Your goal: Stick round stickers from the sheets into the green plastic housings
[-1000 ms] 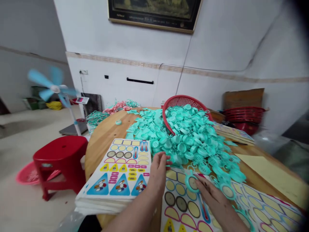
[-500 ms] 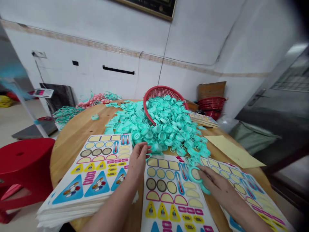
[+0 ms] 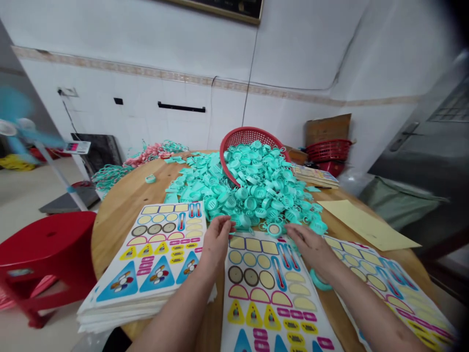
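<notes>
My left hand rests at the top edge of the middle sticker sheet, its fingers curled onto a teal plastic piece at the rim of the big teal pile. My right hand lies palm down over the sheet's upper right corner with fingers stretched out. Its tips are next to a round teal piece with a cream sticker. A teal ring lies on the table under my right wrist.
A red basket is tipped over behind the pile on the round wooden table. A thick stack of sticker sheets lies at the left, more sheets at the right, and a yellow paper. A red stool and a spinning fan stand at the left.
The view has swung right and down. My right hand moved up from the sheet to the pile's edge, and the round teal piece it carried now lies by its fingertips. My left hand stays there.
</notes>
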{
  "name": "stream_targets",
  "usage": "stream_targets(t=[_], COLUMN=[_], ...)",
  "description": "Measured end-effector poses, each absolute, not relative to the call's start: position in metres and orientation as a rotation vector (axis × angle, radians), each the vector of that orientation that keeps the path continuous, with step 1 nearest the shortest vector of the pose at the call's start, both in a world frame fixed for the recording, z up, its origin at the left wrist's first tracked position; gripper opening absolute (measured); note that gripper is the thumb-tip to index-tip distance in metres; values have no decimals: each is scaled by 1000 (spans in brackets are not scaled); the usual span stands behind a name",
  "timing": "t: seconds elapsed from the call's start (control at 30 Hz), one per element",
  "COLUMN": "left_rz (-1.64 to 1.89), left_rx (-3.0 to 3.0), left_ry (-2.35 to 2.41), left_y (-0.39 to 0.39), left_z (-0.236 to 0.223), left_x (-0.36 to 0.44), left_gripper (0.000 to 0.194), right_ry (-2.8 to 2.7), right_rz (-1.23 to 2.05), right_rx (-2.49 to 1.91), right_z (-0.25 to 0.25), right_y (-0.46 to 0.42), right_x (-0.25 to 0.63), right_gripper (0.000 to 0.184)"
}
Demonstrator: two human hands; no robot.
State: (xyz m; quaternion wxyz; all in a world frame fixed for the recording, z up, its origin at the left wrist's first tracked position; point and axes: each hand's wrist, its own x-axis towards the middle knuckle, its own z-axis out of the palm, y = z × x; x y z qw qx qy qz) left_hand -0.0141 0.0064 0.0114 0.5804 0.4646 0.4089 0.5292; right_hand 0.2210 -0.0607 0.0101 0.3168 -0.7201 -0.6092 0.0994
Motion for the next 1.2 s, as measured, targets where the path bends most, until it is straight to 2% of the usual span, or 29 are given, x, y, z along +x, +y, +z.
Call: stream_targets(t=[0.17, 0.27, 0.33, 0.6, 0.77, 0.97, 1.2], left_rz=[1240, 1252, 1265, 1378, 1381, 1315, 1127], left_rx=[1072, 1053, 1035, 942, 901, 880, 818], left_ry=[954, 947, 937, 945, 936, 891, 823], left_y=[7, 8, 9, 11, 15, 14, 13], left_z=[11, 9, 9, 12, 8, 3, -1], left_x=[-14, -14, -13, -16, -16, -14, -2], left_gripper=[17, 17, 17, 21, 24, 30, 40], right_ry=[-1800, -1865, -1872, -1707, -1677, -1680, -1580], right_rz=[511, 548, 534, 358, 266, 278, 257], right_rx=[-1808, -1821, -1851, -1971, -2042, -1988, -1884], right_z=[4, 2, 3, 0, -15, -27, 0], right_y=[-75, -77, -77, -25, 23, 41, 17], right_x=[164, 139, 132, 152, 150, 154, 162], right_gripper=[33, 19, 18, 31, 58, 52, 55])
